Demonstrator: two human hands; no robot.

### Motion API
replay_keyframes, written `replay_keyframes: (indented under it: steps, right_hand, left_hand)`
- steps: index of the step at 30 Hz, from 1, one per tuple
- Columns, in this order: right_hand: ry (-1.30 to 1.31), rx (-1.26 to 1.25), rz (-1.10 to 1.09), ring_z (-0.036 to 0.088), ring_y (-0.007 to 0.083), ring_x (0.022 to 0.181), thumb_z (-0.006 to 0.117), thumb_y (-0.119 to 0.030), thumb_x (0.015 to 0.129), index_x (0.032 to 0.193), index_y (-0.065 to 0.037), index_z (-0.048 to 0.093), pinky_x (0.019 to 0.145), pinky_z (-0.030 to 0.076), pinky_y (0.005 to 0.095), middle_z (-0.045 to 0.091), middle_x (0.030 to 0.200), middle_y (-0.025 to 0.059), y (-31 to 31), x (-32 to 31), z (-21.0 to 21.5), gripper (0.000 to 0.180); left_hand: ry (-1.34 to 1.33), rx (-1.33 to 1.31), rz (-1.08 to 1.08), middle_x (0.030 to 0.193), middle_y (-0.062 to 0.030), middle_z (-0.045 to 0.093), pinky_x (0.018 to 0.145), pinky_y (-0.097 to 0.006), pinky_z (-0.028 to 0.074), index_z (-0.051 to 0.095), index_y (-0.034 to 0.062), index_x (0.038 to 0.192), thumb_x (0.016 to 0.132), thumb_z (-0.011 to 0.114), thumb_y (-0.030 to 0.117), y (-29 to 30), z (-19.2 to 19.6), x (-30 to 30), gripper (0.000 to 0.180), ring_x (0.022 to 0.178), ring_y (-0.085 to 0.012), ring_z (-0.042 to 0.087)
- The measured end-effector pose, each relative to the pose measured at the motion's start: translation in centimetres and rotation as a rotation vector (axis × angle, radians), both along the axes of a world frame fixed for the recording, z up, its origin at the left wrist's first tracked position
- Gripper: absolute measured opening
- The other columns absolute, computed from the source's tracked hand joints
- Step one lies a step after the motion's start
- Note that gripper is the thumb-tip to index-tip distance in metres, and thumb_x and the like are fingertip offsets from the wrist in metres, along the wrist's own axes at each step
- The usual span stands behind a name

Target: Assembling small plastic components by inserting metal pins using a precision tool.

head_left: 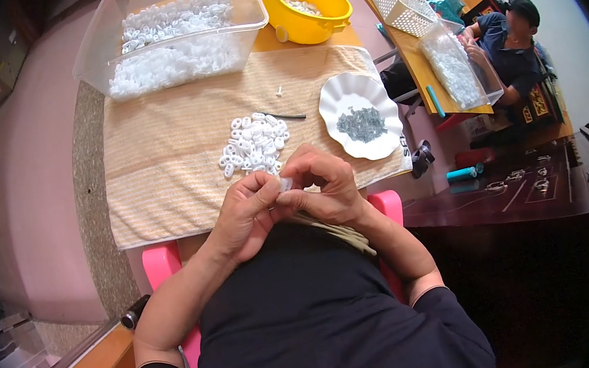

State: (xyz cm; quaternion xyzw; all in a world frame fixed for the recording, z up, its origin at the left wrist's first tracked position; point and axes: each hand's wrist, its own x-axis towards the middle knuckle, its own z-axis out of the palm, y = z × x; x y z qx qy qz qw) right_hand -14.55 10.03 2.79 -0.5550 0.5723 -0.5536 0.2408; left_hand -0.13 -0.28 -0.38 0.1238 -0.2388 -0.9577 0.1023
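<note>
Close in front of my body, my left hand (248,212) and my right hand (325,184) meet at the fingertips. Both pinch a small white plastic piece (285,184), mostly covered by the fingers. Just beyond them lies a loose pile of white oval plastic pieces (253,143) with holes. A thin black stick-like tool (288,116) rests against the pile's far side. Farther back, a tiny white peg-like part (279,91) sits alone. To the right, a white scalloped plate (332,103) holds small dark grey bits (362,124).
A striped beige cloth (156,178) covers the table. At the back stand a clear bin (170,45) of white pieces and a yellow tub (276,22). Pale cords (347,234) hang by my right forearm. Another person (511,46) works at a table on the right.
</note>
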Motion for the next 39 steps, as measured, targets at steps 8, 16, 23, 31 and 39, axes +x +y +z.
replay_keyframes:
  steps: [8,16,23,31,39]
  right_hand:
    - [-0.174,0.106,0.084,0.056,0.008,0.075,0.065,0.004,0.084,0.102,0.003,0.064,0.064,0.047,0.0205,0.058,0.094,0.0078,0.1,-1.9,1.2,0.018]
    - [0.051,0.154,-0.24,0.057,0.0077,0.06,0.053,-0.015,0.097,0.107,0.009,0.061,0.06,0.053,0.0238,0.053,0.066,0.0006,-2.9,-7.7,4.3,0.027]
    - [0.397,-0.057,-0.477,0.063,0.0109,0.062,0.06,-0.022,0.093,0.118,0.008,0.059,0.049,0.052,0.0227,0.066,0.08,0.011,-11.5,-19.6,8.8,0.04]
    - [0.403,0.175,-0.307,0.06,0.0093,0.068,0.066,-0.01,0.087,0.114,0.009,0.06,0.057,0.049,0.0208,0.065,0.089,0.0065,-9.9,-18.0,5.3,0.033]
    - [0.434,0.402,-0.105,0.059,0.0118,0.068,0.07,-0.004,0.079,0.097,0.0,0.068,0.064,0.05,0.0268,0.066,0.081,0.0068,-4.5,-8.7,2.2,0.018]
  left_hand:
    - [-0.012,-0.059,0.023,0.09,-0.0024,0.064,0.076,-0.027,0.054,0.061,0.0074,0.093,0.093,0.062,0.02,0.0,0.0,0.1,0.013,0.079,-0.0079,0.06]
    - [-0.14,-0.136,0.056,0.091,-0.0053,0.065,0.072,-0.028,0.055,0.062,0.0053,0.091,0.092,0.062,0.018,0.0,0.3,0.1,0.013,0.075,-0.0087,0.059]
    - [-0.146,-0.153,0.052,0.09,-0.0036,0.066,0.071,-0.026,0.055,0.063,0.0034,0.094,0.091,0.064,0.016,0.1,0.6,0.1,0.013,0.073,-0.0058,0.058]
    - [-0.168,-0.185,0.097,0.089,-0.0049,0.066,0.07,-0.025,0.054,0.063,0.0031,0.092,0.091,0.065,0.015,-0.4,0.8,0.2,0.012,0.071,-0.007,0.059]
    - [-0.223,-0.208,0.148,0.086,-0.004,0.066,0.069,-0.025,0.054,0.062,0.0032,0.092,0.09,0.065,0.015,-0.1,0.2,0.2,0.012,0.071,-0.0074,0.059]
